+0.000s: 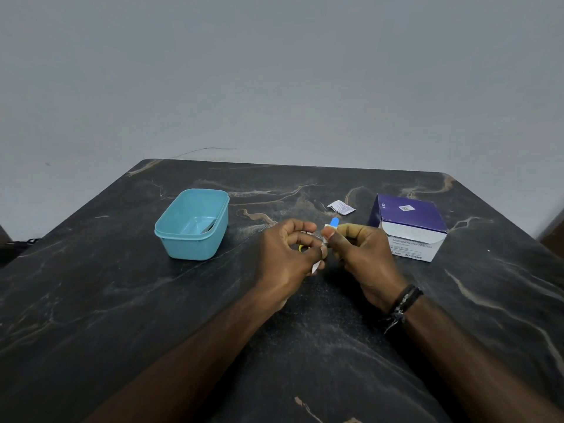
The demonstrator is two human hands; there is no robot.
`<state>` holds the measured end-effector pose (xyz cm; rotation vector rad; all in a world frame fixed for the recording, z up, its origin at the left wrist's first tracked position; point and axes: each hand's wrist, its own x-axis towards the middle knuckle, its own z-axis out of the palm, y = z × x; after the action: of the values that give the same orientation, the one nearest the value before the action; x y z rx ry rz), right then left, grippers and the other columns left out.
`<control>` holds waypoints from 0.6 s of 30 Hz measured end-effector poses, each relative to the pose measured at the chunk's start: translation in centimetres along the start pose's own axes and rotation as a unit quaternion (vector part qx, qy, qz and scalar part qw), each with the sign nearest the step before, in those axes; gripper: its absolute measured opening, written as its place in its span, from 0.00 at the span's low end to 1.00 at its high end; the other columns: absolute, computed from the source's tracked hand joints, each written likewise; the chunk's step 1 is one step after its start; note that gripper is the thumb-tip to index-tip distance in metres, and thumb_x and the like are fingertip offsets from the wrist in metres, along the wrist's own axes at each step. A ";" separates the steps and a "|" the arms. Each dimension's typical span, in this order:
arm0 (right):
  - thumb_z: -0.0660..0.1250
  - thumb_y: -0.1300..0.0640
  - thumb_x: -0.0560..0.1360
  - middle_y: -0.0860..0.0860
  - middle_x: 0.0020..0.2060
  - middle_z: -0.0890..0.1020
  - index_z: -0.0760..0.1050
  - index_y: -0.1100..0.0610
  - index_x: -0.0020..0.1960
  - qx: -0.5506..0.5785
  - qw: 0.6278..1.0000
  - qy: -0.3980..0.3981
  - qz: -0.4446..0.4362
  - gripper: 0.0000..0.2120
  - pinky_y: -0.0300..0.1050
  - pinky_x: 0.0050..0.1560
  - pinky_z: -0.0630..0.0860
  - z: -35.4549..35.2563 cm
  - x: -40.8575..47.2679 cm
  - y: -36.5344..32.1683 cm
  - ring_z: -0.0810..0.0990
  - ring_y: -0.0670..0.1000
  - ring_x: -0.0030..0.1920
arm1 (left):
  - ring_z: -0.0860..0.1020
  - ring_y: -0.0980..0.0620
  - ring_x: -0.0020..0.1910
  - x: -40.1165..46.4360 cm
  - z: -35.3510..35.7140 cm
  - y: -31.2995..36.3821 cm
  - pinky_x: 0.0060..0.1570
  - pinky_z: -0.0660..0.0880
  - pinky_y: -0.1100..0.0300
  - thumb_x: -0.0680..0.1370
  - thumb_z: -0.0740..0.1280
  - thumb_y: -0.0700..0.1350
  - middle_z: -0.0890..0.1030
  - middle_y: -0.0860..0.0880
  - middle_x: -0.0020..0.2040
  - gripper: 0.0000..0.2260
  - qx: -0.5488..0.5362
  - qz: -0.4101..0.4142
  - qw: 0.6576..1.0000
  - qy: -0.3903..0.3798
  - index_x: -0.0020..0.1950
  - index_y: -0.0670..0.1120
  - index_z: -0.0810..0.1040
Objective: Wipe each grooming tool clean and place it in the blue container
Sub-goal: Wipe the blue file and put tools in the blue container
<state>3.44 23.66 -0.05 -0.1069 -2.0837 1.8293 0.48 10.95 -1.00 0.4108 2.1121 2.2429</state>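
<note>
Wiping is the step in hand, so keep both hands close together over the table (91,300) as they are now. Your right hand (363,261) has its grip closed around a small tool with a blue tip (334,221), the tip poking up past your thumb; your left hand (287,257) pinches a white wipe (317,265) against the tool's middle, with a bit of yellow (301,247) showing under the fingers, though what that belongs to cannot be told. Judging from this, draw the wipe along the whole length in one direction, then turn the tool a little and repeat, so no side is missed. Shift your right grip partway through, since the part under your fingers will otherwise stay unwiped. The blue container (193,224) stands well to the left, open, with something thin and grey already lying inside it. When the tool looks clean, carry it over the rim and lay it flat beside that piece. A torn wrapper (341,207) and the purple box of alcohol swabs (409,225) sit to the right if you need a fresh wipe
</note>
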 end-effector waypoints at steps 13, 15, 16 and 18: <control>0.66 0.61 0.78 0.45 0.22 0.77 0.78 0.66 0.36 -0.001 1.000 -0.021 -0.020 0.13 0.29 0.27 0.66 -0.3 0.0 0.1 0.71 0.39 0.23 | 0.83 0.45 0.33 -0.2 -0.3 0.6 0.33 0.81 0.55 0.70 0.74 0.32 0.84 0.42 0.38 0.15 -0.014 -0.005 1.000 -0.007 0.54 0.41 0.78; 0.67 0.60 0.78 0.46 0.23 0.78 0.78 0.68 0.37 0.000 0.999 -0.025 -0.023 0.14 0.29 0.28 0.66 -0.3 0.0 0.2 0.71 0.39 0.23 | 0.83 0.45 0.33 -0.1 -0.4 0.7 0.33 0.81 0.56 0.70 0.74 0.32 0.84 0.42 0.38 0.14 -0.015 -0.006 1.000 -0.008 0.54 0.41 0.78; 0.67 0.60 0.78 0.46 0.23 0.78 0.78 0.68 0.37 0.000 1.000 -0.020 -0.022 0.14 0.30 0.28 0.67 -0.3 0.1 0.2 0.70 0.39 0.24 | 0.82 0.45 0.32 -0.1 -0.3 0.7 0.33 0.81 0.55 0.70 0.74 0.32 0.84 0.42 0.38 0.14 -0.016 -0.009 1.000 -0.010 0.54 0.41 0.78; 0.68 0.59 0.77 0.46 0.23 0.77 0.79 0.64 0.35 -0.006 1.000 -0.001 -0.013 0.14 0.32 0.27 0.66 -0.3 0.2 0.2 0.69 0.40 0.24 | 0.82 0.46 0.32 -0.1 -0.2 0.8 0.34 0.81 0.54 0.71 0.74 0.32 0.84 0.42 0.39 0.14 -0.020 -0.017 1.000 -0.014 0.53 0.41 0.78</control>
<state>3.28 24.03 -0.18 -0.0812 -2.0884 1.8026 0.66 10.65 -0.26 0.3973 2.0420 2.2431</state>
